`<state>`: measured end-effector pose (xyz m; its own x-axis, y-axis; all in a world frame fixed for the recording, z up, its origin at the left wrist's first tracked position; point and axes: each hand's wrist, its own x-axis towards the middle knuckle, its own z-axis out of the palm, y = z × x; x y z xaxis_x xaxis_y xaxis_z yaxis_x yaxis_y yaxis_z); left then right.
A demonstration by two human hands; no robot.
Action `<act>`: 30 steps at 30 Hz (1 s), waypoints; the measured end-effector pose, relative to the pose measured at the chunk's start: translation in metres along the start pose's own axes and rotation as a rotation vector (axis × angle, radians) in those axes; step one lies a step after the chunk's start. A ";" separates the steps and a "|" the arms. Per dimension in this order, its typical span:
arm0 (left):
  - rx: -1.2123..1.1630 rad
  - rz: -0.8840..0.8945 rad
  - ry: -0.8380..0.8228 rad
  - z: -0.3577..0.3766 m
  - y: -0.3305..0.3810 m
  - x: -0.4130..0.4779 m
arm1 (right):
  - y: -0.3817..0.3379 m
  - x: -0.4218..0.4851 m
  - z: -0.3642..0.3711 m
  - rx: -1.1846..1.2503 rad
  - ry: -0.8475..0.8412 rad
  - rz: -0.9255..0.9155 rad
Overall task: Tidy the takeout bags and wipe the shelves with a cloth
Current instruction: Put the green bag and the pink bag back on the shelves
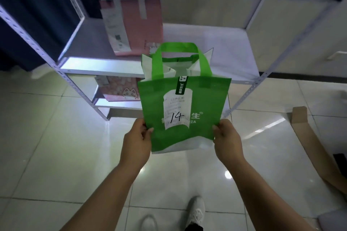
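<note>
Green takeout bag (187,110), numbered 14: lower corners pinched by left hand (137,140) and right hand (227,140), held upright between them, in front of the shelf (225,47). Pink bag (135,28) stands on that shelf; cardboard (308,133) lies on the floor, right.

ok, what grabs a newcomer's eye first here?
The bright green takeout bag at centre, with a receipt marked 14 on its front; the left hand and right hand pinch its lower corners. Behind it a pink bag stands on the metal shelf, and a cat-print pink bag sits one level lower.
</note>
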<state>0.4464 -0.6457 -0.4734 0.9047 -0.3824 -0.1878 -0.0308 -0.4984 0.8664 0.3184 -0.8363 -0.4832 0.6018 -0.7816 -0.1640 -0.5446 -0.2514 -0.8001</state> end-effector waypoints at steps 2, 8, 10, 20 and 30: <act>-0.021 0.050 0.023 -0.030 0.011 -0.007 | -0.029 -0.014 0.003 0.006 0.033 -0.041; -0.087 0.216 0.112 -0.115 0.039 -0.016 | -0.114 -0.046 0.013 0.059 0.100 -0.200; -0.083 0.259 0.163 -0.140 0.050 -0.016 | -0.142 -0.052 0.016 0.080 0.110 -0.243; -0.161 0.410 0.328 -0.241 0.102 0.009 | -0.269 -0.050 0.024 0.159 0.143 -0.463; -0.107 0.462 0.472 -0.313 0.156 0.089 | -0.374 0.017 0.048 0.210 0.059 -0.618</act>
<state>0.6548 -0.5136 -0.2098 0.8982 -0.1448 0.4150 -0.4395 -0.2758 0.8549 0.5604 -0.7276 -0.2142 0.7310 -0.5607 0.3889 0.0199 -0.5522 -0.8335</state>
